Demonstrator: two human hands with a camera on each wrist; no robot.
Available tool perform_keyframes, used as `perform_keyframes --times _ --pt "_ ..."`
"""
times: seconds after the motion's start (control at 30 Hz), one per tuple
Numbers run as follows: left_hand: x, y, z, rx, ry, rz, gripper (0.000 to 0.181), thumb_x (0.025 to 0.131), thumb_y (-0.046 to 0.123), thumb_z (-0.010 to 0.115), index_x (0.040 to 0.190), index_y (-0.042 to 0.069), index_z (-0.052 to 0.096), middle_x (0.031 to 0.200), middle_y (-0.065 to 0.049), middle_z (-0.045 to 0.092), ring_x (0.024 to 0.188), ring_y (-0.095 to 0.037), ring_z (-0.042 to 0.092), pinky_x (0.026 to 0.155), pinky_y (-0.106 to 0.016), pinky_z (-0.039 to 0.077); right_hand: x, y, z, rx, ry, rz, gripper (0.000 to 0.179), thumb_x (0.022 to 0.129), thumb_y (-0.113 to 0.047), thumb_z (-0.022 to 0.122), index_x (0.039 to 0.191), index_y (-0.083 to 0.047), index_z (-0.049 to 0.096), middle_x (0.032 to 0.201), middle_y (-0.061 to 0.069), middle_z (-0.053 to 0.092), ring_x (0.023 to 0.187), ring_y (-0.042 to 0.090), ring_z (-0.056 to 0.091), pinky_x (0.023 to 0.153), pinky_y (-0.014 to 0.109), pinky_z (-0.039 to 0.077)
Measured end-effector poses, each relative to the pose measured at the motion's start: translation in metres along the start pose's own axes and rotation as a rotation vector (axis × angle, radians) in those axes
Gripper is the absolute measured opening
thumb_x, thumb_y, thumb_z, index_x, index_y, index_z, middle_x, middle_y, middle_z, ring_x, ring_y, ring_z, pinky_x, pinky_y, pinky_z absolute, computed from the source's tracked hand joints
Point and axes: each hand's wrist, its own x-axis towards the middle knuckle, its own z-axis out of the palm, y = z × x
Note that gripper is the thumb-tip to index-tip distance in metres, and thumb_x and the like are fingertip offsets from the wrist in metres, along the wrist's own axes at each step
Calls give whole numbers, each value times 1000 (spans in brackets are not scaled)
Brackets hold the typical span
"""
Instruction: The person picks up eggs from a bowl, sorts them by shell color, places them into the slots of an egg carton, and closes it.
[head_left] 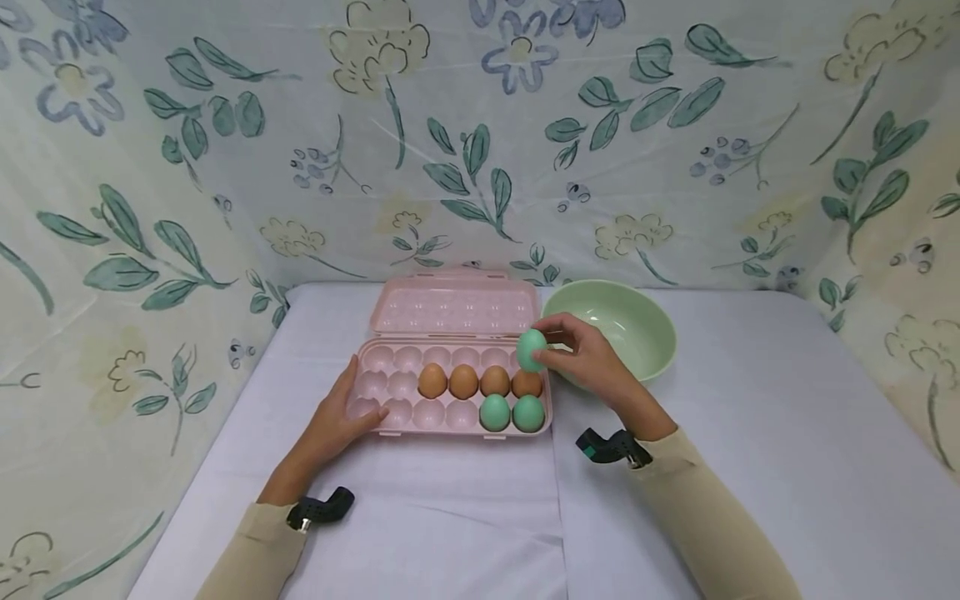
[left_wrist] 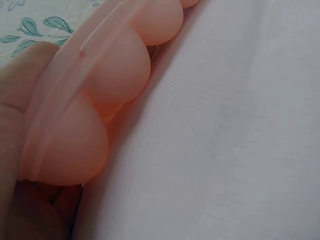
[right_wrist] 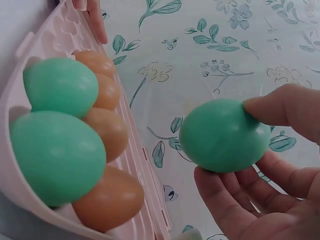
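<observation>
A pink egg carton (head_left: 442,423) lies with its lid (head_left: 453,283) folded back. My left hand (head_left: 333,421) grips its left end, thumb over the front rim; in the left wrist view the thumb (left_wrist: 22,85) lies along the rim, with fingers below. Between thumb and fingertips, my right hand (head_left: 581,358) pinches a green egg (right_wrist: 225,135) over the carton's back right corner. Several brown eggs (head_left: 463,382) sit in the middle row, toward the right. Two green eggs (head_left: 495,412) fill the right end of the front row.
Right behind my right hand stands a light green bowl (head_left: 637,325), close to the carton's right side. A white cloth (head_left: 750,467) covers the table. Floral fabric (head_left: 465,100) hangs behind and along the sides.
</observation>
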Motion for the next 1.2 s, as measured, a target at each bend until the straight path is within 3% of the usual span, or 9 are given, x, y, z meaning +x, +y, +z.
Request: perform_keyframes --times 0.27,0.43,0.63,1.0,1.2 --pt "-2 -1 -2 -1 -7 -2 111 79 46 74 156 18 -1 161 -10 9 146 -34 13 112 -61 18 1 -2 25 34 -68 13 37 87 -18 70 122 -10 60 122 3 61 115 24 56 96 45 47" --pt "-2 -1 -2 0 -2 3 111 79 46 74 156 17 0 161 -11 9 146 -35 13 112 -61 18 6 -4 43 48 -102 43 41 86 -19 71 123 -9 59 120 3 60 114 23 57 95 42 49" --pt "-1 1 -2 -11 -3 2 111 79 44 74 156 14 0 161 -11 9 146 -34 13 112 -60 18 10 -7 57 48 -139 24 40 85 -21 74 121 -12 60 120 5 60 114 25 58 91 40 51" --pt "0 3 -1 -24 2 14 111 78 46 74 156 11 2 161 -10 10 146 -33 13 112 -60 18 12 -11 72 -46 -134 -7 36 81 -9 78 114 -7 65 111 6 65 106 24 62 90 36 52" --pt "0 3 -2 -7 7 8 111 79 46 74 156 14 1 161 -10 9 146 -32 13 113 -59 18 10 -9 79 -110 -146 -8 36 80 -15 79 114 -13 66 110 1 66 103 19 63 90 33 52"
